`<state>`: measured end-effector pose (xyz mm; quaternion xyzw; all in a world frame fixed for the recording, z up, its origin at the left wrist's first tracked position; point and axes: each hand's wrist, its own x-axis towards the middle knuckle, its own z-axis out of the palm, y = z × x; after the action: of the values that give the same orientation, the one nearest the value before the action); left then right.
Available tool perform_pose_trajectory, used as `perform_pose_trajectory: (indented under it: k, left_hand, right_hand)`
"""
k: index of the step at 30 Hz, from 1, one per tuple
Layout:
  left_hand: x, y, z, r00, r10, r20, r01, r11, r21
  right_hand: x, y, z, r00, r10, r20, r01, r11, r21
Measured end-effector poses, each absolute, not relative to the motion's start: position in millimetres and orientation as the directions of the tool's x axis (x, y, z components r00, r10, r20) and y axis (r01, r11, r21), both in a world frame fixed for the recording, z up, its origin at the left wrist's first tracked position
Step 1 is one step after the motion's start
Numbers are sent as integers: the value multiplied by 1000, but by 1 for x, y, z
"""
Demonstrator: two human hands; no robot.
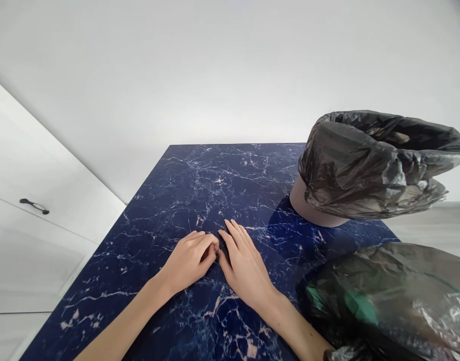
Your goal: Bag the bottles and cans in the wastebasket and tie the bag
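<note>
Nearest in the head view, at the lower right, bulges a full bag [410, 281] of dark, see-through plastic, with green shapes [359, 307] showing through its side. Both forearms reach in from the bottom edge over a blue marbled table [203, 175].

Left hand [194, 258] and right hand [247, 265] meet near the middle of the table, with a small black thing [223, 246] between them. The left fingers are curled in, the thumb close against the forefinger right by the black thing; whether they pinch it, I cannot tell. The right hand lies palm down, its fingers stretched out and close together, the thumb held apart from the forefinger, with the black thing showing in that gap. It is too covered to make out what it is, or whether the right hand grips it.

Beyond, to the right, stands a bin [299, 203] with a black liner [350, 165] draped over its top; something pale [399, 137] shows inside the opening.

Judging from how things lie, the bin is already lined and the full bag is apart from it. Handling of the black thing looks unfinished. Whether the full bag is tied cannot be seen.
</note>
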<state>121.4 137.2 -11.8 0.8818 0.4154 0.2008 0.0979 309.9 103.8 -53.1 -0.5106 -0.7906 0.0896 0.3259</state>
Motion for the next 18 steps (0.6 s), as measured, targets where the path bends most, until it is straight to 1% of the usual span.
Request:
perform_pose_trajectory:
  k: [18]
  left_hand:
    - [121,136,-13,574,767,288,687,-642,340]
  right_hand:
    - [310,104,-55,-269,864,427,755,464,-464]
